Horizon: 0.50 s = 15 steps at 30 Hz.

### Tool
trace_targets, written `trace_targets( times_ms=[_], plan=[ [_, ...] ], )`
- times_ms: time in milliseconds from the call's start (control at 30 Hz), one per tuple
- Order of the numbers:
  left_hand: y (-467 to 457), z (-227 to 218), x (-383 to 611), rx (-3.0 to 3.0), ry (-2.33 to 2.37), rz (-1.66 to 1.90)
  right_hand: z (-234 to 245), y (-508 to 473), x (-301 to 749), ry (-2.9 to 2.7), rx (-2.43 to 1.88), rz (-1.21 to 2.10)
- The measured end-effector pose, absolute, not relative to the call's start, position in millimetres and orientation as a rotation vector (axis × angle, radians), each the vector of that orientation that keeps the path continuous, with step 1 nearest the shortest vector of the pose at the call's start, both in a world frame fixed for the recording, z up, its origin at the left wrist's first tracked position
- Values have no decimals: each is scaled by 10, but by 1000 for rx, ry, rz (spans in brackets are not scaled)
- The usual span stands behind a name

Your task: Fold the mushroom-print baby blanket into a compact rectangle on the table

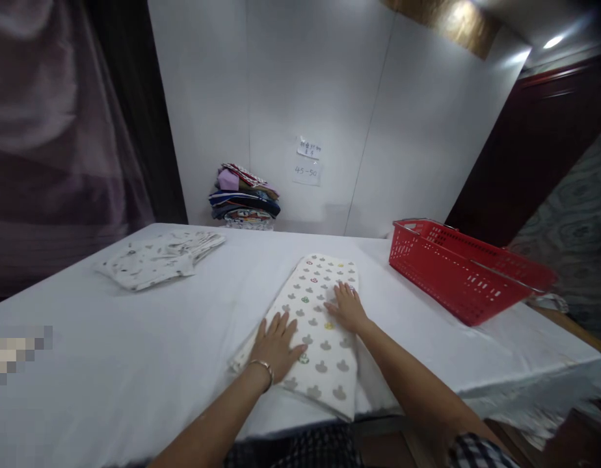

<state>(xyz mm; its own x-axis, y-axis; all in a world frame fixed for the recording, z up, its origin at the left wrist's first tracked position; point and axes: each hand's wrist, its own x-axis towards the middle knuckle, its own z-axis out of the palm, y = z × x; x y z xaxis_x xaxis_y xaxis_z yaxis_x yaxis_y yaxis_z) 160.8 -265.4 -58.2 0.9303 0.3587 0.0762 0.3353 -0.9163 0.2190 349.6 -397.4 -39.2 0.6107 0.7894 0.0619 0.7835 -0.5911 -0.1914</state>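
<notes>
In front of me a folded white cloth garment [313, 318], printed with grey and a few coloured motifs, lies lengthwise on the white-covered table. My left hand [277, 348] rests flat on its left side, fingers spread, with a bracelet at the wrist. Farther up, on the right side of the cloth, lies my right hand [348, 309], also open, palm down. Neither hand grips the fabric. Whether it is trousers or another garment, I cannot tell.
A red plastic basket [441, 273] stands on the table's right side. At the left lies another white printed cloth [159, 260]. A pile of folded clothes [244, 198] is against the back wall, near paper labels [307, 171]. The white tablecloth [183, 351] hangs over the near edge.
</notes>
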Motion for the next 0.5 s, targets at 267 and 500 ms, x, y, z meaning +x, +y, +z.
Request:
trace_targets(
  times_ms=[267, 500],
  plan=[
    [-2578, -790, 1571, 2886, 515, 99, -780, -3943, 3910, -1114, -2712, 204],
    [-2587, -785, 1567, 2876, 523, 74, -656, -3706, 4748, -870, -2581, -188]
  ],
)
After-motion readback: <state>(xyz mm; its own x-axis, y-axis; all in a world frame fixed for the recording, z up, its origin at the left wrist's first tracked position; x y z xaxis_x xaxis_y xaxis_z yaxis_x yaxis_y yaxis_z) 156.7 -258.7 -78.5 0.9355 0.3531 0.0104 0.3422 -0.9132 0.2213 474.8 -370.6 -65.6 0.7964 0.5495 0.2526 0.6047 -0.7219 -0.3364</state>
